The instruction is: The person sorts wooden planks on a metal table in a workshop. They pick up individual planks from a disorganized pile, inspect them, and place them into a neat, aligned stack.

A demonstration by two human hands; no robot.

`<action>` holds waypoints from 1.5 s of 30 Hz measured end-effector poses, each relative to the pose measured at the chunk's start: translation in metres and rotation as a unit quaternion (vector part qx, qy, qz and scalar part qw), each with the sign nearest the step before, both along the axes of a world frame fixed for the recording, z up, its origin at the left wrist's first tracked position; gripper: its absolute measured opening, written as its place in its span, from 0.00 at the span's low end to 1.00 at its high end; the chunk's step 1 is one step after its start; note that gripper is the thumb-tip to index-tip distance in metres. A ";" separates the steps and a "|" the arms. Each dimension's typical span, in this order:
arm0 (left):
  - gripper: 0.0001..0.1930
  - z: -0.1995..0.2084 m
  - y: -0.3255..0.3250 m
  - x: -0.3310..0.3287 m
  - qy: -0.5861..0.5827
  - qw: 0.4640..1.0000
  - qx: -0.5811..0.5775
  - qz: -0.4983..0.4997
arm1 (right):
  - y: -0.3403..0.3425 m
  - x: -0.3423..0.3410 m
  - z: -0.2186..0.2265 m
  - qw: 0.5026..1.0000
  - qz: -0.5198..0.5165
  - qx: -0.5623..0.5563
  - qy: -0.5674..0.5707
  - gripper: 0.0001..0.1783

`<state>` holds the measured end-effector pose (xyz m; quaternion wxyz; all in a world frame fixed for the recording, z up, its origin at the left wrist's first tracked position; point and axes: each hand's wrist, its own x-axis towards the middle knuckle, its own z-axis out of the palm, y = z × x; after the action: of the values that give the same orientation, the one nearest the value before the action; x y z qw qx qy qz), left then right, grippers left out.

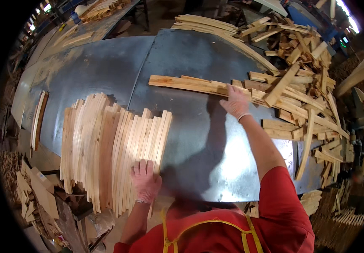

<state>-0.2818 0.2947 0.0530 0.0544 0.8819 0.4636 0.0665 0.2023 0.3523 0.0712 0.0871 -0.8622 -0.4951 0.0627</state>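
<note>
My left hand (146, 179), in a light pinkish glove, lies open with its fingers spread on the near right part of a row of pale wooden strips (93, 143). These strips stand packed side by side, their ends uneven, over the near edge of the metal table (182, 122). My right hand (236, 102), gloved alike, reaches out to a long wooden strip (186, 84) lying crosswise. Its fingers rest over the strip's right part while the thumb is held apart on the near side. The fingers' undersides are hidden.
A jumbled heap of wood offcuts (304, 84) covers the table's right side. Long strips (207, 25) lie stacked at the far edge. A few strips (39, 120) stand apart at the far left. Scrap wood (42, 189) is piled at lower left, and another table (85, 33) stands behind.
</note>
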 end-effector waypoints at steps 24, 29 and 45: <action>0.31 0.009 -0.001 -0.009 -0.043 0.999 0.011 -0.008 | -0.119 -0.181 0.019 0.760 -0.024 0.049 0.648 0.36; 0.26 0.015 0.003 0.003 -0.300 0.932 -0.193 0.055 | -0.170 -0.307 0.017 0.783 0.049 0.029 0.620 0.45; 0.39 0.019 -0.009 -0.162 0.099 0.985 0.018 0.143 | -0.213 -0.097 -0.030 0.532 -0.566 0.383 0.499 0.28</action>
<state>-0.4435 0.2854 0.0722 -0.0173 0.8096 0.5867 -0.0055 0.1058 0.1395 0.0413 0.6595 -0.6747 0.2440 0.2244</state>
